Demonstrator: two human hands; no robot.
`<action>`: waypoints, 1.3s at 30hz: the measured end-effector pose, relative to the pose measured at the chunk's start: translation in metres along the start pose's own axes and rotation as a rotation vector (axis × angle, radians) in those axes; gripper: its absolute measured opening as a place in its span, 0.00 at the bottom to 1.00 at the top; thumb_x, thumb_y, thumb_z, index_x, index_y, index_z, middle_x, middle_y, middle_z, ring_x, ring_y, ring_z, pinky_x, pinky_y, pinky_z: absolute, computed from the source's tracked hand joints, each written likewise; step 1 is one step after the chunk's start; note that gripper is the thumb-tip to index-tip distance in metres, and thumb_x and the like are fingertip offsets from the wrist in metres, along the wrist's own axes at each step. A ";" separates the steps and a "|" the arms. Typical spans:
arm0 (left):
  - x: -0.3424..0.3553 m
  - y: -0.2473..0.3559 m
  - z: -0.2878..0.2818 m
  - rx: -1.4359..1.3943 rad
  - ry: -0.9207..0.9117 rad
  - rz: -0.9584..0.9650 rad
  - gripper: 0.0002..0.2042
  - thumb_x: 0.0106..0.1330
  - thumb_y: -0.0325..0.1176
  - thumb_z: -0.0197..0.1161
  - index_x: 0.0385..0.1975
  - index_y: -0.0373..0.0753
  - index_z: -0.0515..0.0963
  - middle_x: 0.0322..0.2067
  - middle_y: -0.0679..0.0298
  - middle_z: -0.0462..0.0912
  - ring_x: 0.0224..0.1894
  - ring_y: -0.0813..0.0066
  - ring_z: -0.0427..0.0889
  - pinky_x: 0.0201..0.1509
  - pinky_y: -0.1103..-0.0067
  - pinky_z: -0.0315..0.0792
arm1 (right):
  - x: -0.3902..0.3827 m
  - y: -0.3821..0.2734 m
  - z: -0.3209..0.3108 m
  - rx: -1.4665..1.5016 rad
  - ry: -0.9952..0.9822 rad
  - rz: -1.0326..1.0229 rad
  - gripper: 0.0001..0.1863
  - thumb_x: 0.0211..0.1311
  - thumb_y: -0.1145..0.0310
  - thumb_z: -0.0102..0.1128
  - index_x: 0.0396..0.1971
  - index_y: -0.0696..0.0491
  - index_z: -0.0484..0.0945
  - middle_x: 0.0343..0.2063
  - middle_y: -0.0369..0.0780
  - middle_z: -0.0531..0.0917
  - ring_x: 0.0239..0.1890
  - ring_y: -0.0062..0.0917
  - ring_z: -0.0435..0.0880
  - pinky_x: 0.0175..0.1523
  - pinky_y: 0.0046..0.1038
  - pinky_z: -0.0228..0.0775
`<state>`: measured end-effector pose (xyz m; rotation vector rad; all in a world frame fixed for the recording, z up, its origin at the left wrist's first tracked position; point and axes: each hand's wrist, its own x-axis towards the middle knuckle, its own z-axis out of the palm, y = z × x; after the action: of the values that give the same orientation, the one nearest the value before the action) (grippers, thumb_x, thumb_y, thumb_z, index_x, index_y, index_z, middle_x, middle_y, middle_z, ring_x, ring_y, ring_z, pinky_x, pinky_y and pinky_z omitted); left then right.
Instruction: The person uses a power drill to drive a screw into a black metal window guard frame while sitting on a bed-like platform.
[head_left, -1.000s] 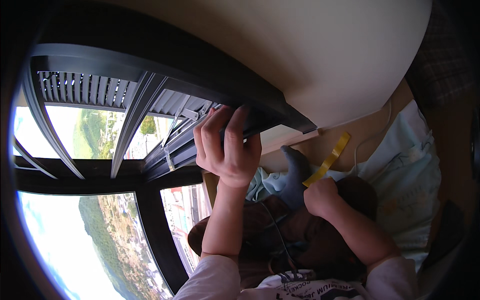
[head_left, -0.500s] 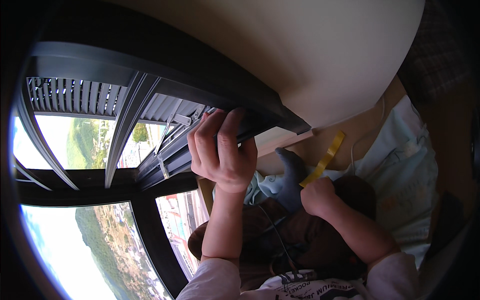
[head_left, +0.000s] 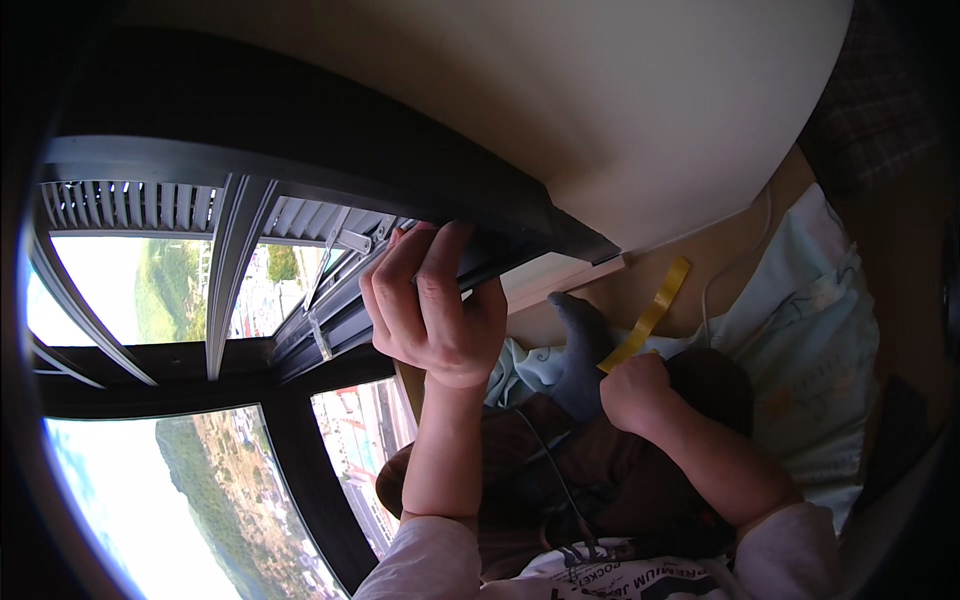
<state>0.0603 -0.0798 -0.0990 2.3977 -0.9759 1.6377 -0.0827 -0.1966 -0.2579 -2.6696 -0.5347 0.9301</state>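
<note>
My left hand (head_left: 432, 305) grips the dark window sash frame (head_left: 300, 120) from below, its fingers curled along the inner edge and their tips partly hidden. Just left of those fingertips is a silver metal stay arm (head_left: 355, 240) set among the rails. My right hand (head_left: 635, 390) is closed on one end of a yellow strip (head_left: 650, 310), held low near my lap; the strip's free part extends up and to the right.
Open panes at the left show hills and buildings outside. A pale wall (head_left: 680, 110) rises above. My grey-socked foot (head_left: 580, 350) rests by a pale blue patterned cloth (head_left: 810, 310) on the wooden surface (head_left: 620, 285). A thin cable (head_left: 707, 315) runs along the right.
The window frame has shifted lower and leftward in the view, and my left hand has moved slightly left with its grip kept. My right hand and the yellow strip are nearly still.
</note>
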 end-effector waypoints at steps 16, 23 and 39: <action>-0.002 -0.007 -0.003 0.048 -0.027 0.078 0.10 0.62 0.28 0.73 0.42 0.36 0.85 0.40 0.58 0.84 0.43 0.64 0.87 0.39 0.74 0.84 | -0.003 -0.002 -0.003 0.031 0.035 0.003 0.14 0.68 0.66 0.56 0.34 0.45 0.93 0.34 0.35 0.92 0.42 0.32 0.92 0.46 0.39 0.76; -0.002 -0.008 -0.002 0.066 -0.038 0.096 0.12 0.63 0.32 0.74 0.44 0.36 0.84 0.39 0.58 0.84 0.41 0.64 0.87 0.37 0.74 0.85 | -0.003 -0.001 -0.014 0.063 -0.045 0.003 0.14 0.69 0.66 0.55 0.39 0.46 0.92 0.39 0.36 0.93 0.45 0.31 0.91 0.48 0.39 0.77; -0.005 -0.002 0.001 0.055 -0.014 0.024 0.11 0.60 0.28 0.69 0.42 0.36 0.84 0.39 0.59 0.82 0.41 0.64 0.85 0.43 0.71 0.84 | 0.004 0.000 -0.016 0.048 -0.091 0.019 0.15 0.68 0.66 0.57 0.44 0.48 0.92 0.44 0.38 0.92 0.49 0.33 0.91 0.51 0.42 0.79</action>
<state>0.0614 -0.0764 -0.1031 2.4448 -0.9777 1.6803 -0.0695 -0.1968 -0.2485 -2.6037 -0.5002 1.0609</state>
